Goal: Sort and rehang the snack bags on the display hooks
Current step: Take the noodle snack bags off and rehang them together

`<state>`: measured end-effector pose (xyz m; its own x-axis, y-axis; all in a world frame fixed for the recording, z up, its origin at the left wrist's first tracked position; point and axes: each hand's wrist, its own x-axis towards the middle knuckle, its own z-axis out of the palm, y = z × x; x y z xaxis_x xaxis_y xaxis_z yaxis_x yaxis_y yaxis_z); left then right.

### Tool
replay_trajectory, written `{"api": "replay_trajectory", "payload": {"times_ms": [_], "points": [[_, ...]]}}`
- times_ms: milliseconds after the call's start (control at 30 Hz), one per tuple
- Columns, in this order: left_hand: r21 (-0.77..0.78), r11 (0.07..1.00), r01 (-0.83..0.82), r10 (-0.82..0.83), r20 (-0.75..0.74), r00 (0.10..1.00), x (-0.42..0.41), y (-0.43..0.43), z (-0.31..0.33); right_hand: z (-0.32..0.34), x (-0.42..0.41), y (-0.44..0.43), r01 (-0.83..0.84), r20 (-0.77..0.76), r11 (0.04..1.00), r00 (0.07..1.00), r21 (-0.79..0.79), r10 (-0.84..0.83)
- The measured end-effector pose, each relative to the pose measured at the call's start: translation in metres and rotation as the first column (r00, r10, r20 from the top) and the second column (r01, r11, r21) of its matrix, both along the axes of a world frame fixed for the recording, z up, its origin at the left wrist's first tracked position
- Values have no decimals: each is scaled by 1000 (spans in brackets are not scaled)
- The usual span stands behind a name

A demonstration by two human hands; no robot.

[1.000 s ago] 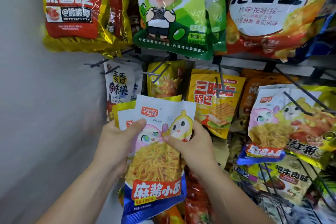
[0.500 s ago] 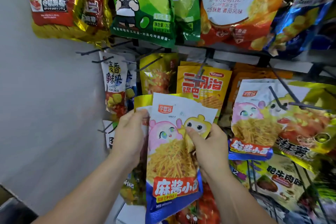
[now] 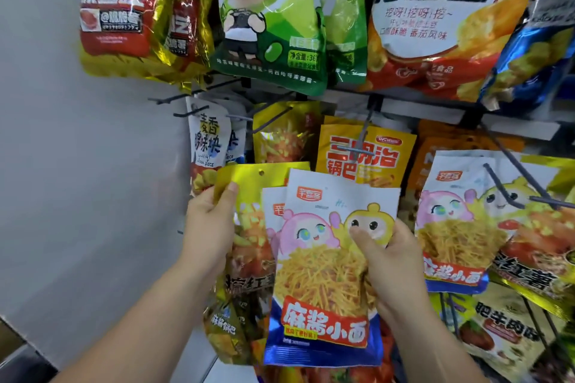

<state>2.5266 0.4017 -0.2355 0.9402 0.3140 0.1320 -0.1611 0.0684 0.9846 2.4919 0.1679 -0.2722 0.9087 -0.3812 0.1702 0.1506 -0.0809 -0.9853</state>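
My right hand (image 3: 393, 261) grips a white and blue noodle snack bag (image 3: 323, 283) with pink and yellow cartoon faces, thumb on its front; a second like bag (image 3: 273, 205) peeks out behind it. My left hand (image 3: 211, 224) pinches the top left corner of a gold bag (image 3: 249, 246) with a hang hole. Both bags are held in front of the rack, below the bare black hooks (image 3: 186, 112). A matching noodle bag (image 3: 451, 227) hangs on a hook at the right.
A grey wall (image 3: 77, 180) runs along the left. Large yellow-red (image 3: 121, 12), green (image 3: 270, 22) and orange potato bags (image 3: 435, 19) hang in the top row. A white chicken-snack bag (image 3: 207, 146), a yellow-orange bag (image 3: 364, 152) and gold bags fill the middle row.
My left hand has slid the gold bag out to the left from behind the noodle bags, showing its hang hole. The view has moved closer to the rack.
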Motion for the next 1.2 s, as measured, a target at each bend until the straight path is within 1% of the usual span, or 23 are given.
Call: {"api": "replay_trajectory", "payload": {"times_ms": [100, 167, 267, 333, 400, 567, 700, 833, 1000, 1200], "points": [[-17, 1000, -18, 18, -15, 1000, 18, 17, 9, 2, 3, -4, 68, 13, 996, 998, -52, -67], [-29, 1000, 1, -2, -37, 999, 30, 24, 19, 3, 7, -2, 109, 19, 990, 994, -94, -108], [-28, 1000, 2, -4, -49, 999, 50, 35, 30, 3, 15, 4, 168, 26, 979, 986, -116, -166], [9, 1000, -6, 6, -18, 1000, 62, 40, 33, 1, 21, 9, 196, 15, 975, 981, -109, -195], [23, 999, 28, -29, 29, 999, 70, 42, 33, -1, 23, 14, 210, 4, 973, 977, -100, -211], [18, 995, 98, -99, 121, 988, 73, 43, 28, 0, 23, 16, 274, 14, 957, 962, -93, -274], [61, 993, 101, -110, 153, 982, 72, 50, 22, 1, 18, 18, 264, 15, 962, 964, -75, -264], [22, 992, 128, -129, 181, 975, 71, 55, 21, 3, 16, 19, 255, 22, 964, 967, -73, -254], [35, 995, 97, -103, 207, 973, 60, 56, 22, 5, 15, 19, 224, 16, 973, 975, -54, -223], [8, 997, 75, -75, 221, 972, 53, 47, 32, 7, 11, 17, 206, 27, 979, 978, -15, -205]]}}
